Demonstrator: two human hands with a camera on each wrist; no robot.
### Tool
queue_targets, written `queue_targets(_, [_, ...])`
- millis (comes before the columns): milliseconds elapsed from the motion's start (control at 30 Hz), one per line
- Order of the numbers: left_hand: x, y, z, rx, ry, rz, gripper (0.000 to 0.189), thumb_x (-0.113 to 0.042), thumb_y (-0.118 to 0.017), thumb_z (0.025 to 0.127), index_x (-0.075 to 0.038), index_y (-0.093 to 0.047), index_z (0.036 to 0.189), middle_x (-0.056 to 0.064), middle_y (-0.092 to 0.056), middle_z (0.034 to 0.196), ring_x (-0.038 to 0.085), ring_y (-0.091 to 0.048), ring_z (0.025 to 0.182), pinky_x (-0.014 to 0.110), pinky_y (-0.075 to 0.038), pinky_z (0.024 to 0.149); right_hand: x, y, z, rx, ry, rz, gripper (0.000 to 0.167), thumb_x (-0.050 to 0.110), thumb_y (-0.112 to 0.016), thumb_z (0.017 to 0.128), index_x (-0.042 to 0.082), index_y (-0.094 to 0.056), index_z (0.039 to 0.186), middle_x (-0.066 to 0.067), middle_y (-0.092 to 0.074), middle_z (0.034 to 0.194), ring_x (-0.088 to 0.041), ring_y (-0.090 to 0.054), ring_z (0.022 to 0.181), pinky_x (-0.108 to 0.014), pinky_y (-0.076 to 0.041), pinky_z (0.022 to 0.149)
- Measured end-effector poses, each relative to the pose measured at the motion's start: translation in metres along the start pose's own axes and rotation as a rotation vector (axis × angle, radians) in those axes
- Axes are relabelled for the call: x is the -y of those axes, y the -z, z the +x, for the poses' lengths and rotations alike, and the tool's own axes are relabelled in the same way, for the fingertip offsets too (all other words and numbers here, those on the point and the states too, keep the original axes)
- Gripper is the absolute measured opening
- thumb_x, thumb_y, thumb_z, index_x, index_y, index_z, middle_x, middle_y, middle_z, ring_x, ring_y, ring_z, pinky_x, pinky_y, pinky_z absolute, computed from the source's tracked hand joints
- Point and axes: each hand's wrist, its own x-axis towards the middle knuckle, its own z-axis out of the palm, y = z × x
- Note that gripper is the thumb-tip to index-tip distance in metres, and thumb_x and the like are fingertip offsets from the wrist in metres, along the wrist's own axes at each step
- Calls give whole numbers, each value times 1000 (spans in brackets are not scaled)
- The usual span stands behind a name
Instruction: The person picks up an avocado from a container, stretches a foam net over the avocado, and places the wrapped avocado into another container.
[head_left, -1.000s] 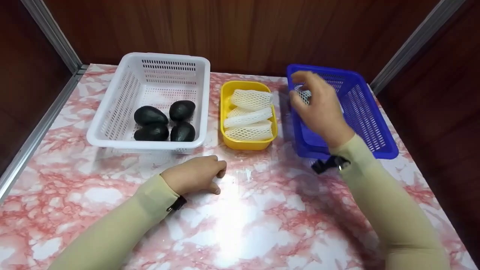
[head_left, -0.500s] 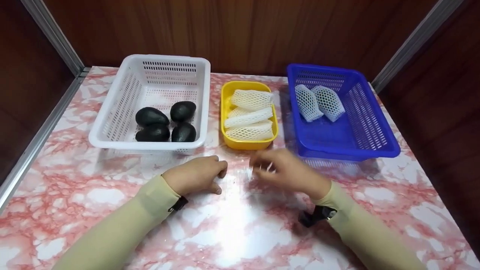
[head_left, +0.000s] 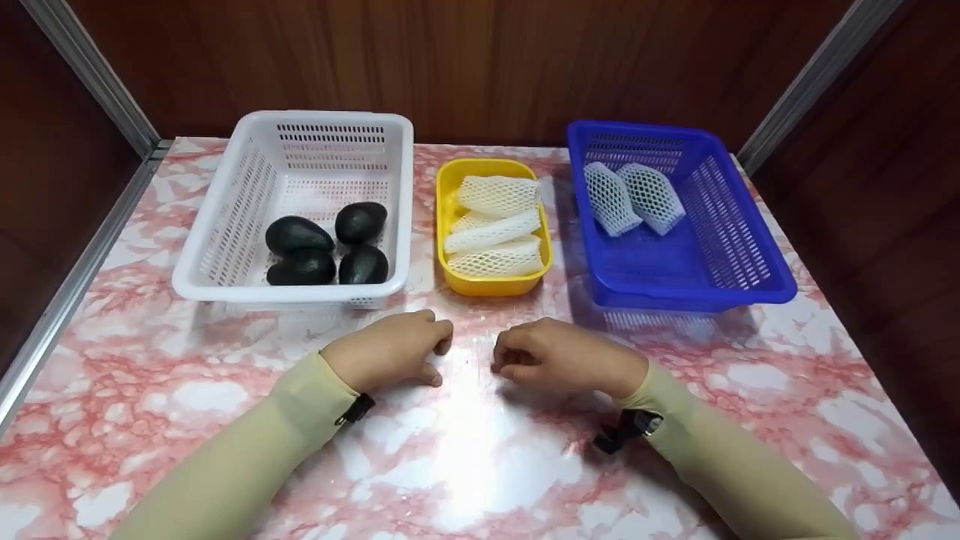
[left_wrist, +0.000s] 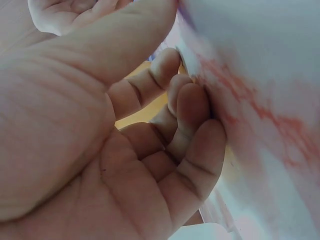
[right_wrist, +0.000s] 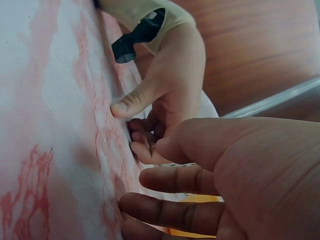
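Note:
My left hand [head_left: 390,351] rests on the table just in front of the white basket [head_left: 292,291], its fingers loosely curled around nothing. Opposite it, my right hand [head_left: 566,356] lies on the table in front of the yellow container [head_left: 495,286], also holding nothing, as its loosely bent fingers [right_wrist: 170,210] show in the right wrist view. Several dark avocados [head_left: 298,236] sit bare in the near part of the white basket. White foam net sleeves [head_left: 499,196] are stacked in the yellow container. Two avocados in foam nets [head_left: 651,199] lie side by side in the blue basket [head_left: 690,296].
The pink-and-white marbled table [head_left: 210,394] carries all three containers in a row along its back. Wooden panels [head_left: 495,67] close off the back and both sides, with metal strips [head_left: 90,82] at the corners. A glare spot lies between the forearms.
My right hand has come out from over the blue basket, down and left to the table, revealing the two netted avocados there. The left hand has stayed in place.

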Motion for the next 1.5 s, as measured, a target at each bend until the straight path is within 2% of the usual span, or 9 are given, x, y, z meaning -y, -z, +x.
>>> queue_targets(333, [-2,1,-2,-22,-16,15,33,-26,-89,91,-13,-63,106,5,-59,97,23,-56,81,41,-50,79,1,2,-1,23,37,-20,10,23,-71,104,18,-76,111,4,-78,104,-11,-71,95,-37,-61,93])
queue_targets(500, [-9,7,-7,0,-59,45,31,-28,-86,94,-12,-67,111,7,-65,101,26,-63,85,44,-55,82,0,2,-1,25,52,-29,11,24,-71,105,17,-76,112,3,-78,106,-12,-72,96,-37,-61,93])
queue_targets(633, [-26,28,-15,16,-159,31,32,-33,-81,99,-12,-69,120,10,-72,108,24,-67,92,45,-58,86,-1,3,-2,17,57,-36,12,23,-72,104,16,-76,113,3,-79,107,-12,-73,97,-38,-62,92])
queue_targets(767, [-36,62,-26,-57,-275,5,29,-33,-78,102,-11,-69,119,9,-74,110,23,-69,98,42,-60,89,-3,5,-1,14,60,-45,12,23,-73,104,16,-76,112,3,-78,105,-11,-71,93,-36,-62,90])
queue_targets(867, [-33,93,-34,-115,-284,-4,23,-31,-77,103,-13,-71,118,4,-74,111,22,-71,103,42,-61,93,-3,5,0,25,69,-41,12,23,-73,103,15,-76,112,2,-78,103,-10,-69,92,-34,-62,89])
queue_targets(1000, [-17,137,-34,-181,-187,-5,19,-29,-74,105,-16,-73,119,1,-75,114,20,-71,106,43,-61,97,-4,6,1,28,84,-29,10,21,-73,103,14,-76,110,1,-77,101,-10,-66,90,-34,-60,88])
queue_targets(1167, [20,177,-10,-184,5,49,25,-32,-69,108,-11,-71,121,10,-73,117,27,-67,105,48,-57,99,-4,5,0,37,93,-40,12,23,-73,104,15,-76,111,1,-77,101,-9,-66,90,-33,-60,87])
queue_targets(1333, [61,192,24,-61,172,116,35,-32,-66,105,-6,-67,128,19,-70,129,35,-61,114,55,-52,108,-1,4,-1,53,69,-50,14,25,-74,104,15,-76,113,1,-77,103,-9,-66,89,-34,-60,88])
queue_targets(1500, [91,187,42,50,323,150,45,-38,-68,102,-4,-65,131,16,-67,125,32,-58,110,51,-50,96,1,0,-1,52,73,-48,16,25,-74,104,15,-76,115,1,-78,104,-10,-68,90,-35,-61,88])
